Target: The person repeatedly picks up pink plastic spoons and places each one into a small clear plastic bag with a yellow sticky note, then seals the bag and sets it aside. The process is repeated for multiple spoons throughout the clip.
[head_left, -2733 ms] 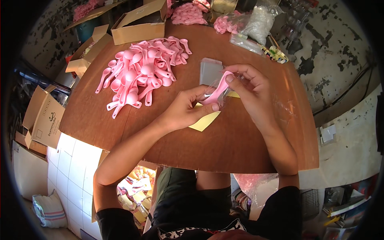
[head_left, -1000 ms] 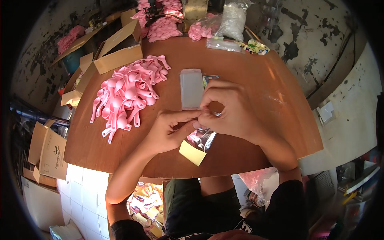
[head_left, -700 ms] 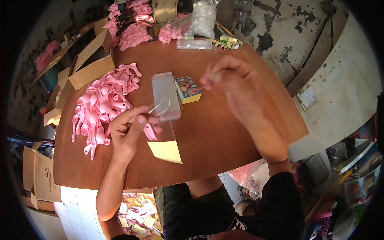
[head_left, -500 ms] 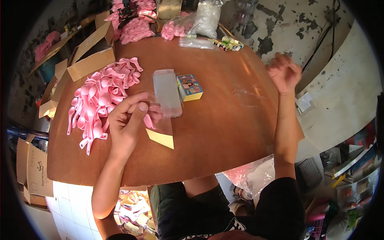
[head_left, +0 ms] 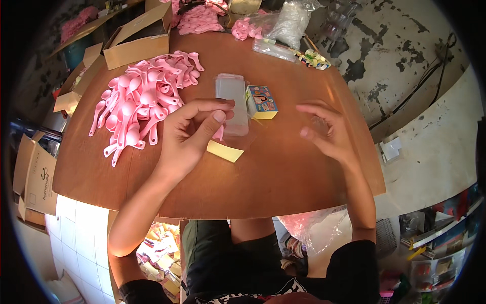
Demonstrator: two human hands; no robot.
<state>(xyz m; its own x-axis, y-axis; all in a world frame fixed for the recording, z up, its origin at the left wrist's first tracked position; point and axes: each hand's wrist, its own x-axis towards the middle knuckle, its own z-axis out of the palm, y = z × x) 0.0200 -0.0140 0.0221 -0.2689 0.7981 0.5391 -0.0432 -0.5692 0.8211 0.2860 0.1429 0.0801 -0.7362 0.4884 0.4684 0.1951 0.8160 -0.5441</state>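
My left hand point(head_left: 187, 137) is closed, thumb against fingers, on the edge of a clear plastic bag point(head_left: 242, 143). Inside the bag, a yellow card point(head_left: 226, 151) lies along the lower end and part of a pink spoon point(head_left: 218, 134) shows beside my thumb; my fingers hide the rest. My right hand point(head_left: 326, 133) hovers over the table to the right, thumb and fingers apart, with no object visible in it. Left of my left hand spreads a heap of pink spoons point(head_left: 132, 96). Beyond it lie a stack of clear bags point(head_left: 232, 96) and a small blue-and-yellow box of cards point(head_left: 261, 101).
The brown table point(head_left: 283, 177) has a curved front edge. An open cardboard box point(head_left: 139, 48) stands at the far left, with more pink pieces point(head_left: 200, 20) at the back. A stuffed plastic bag point(head_left: 293, 23) and a yellow patterned bundle point(head_left: 315, 60) sit at the far right.
My right hand has come down and left from the table's far right side, nearer the bag. My left hand keeps its hold on the bag. The whole view has shifted slightly.
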